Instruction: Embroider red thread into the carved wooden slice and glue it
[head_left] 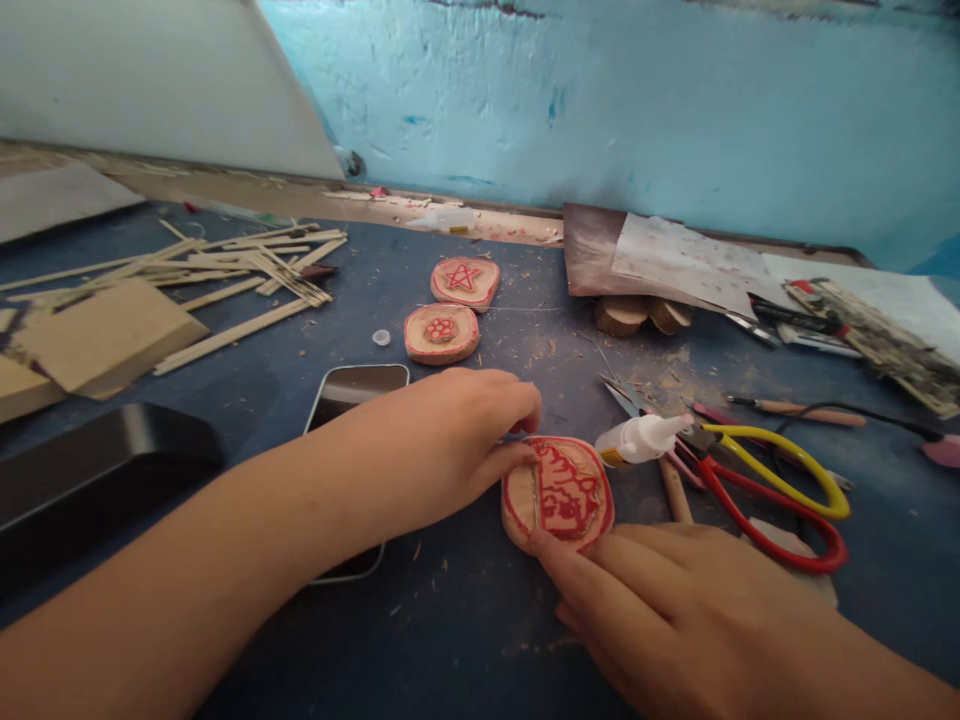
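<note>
A round wood slice (574, 490) bears a carved face-like figure painted red, with a red ring round its rim. My left hand (487, 430) reaches over its upper left edge, fingers curled in a pinch and thumb touching the face; what is pinched, if anything, is hidden. A thin pale line runs down the slice from that thumb. At the lower edge, my right hand (667, 600) grips the slice, one fingertip on its lower left. A small white glue bottle (637, 440) lies against the scissors (772, 490) with red and yellow handles, just right of the slice.
Two carved slices, one with a flower (441, 333) and one with a star (465, 282), lie behind. A phone (360, 380) sits partly under my left forearm. Thin wooden sticks (255, 260) and a wood block (109, 335) occupy the left; sandpaper (589, 250) and tools lie right.
</note>
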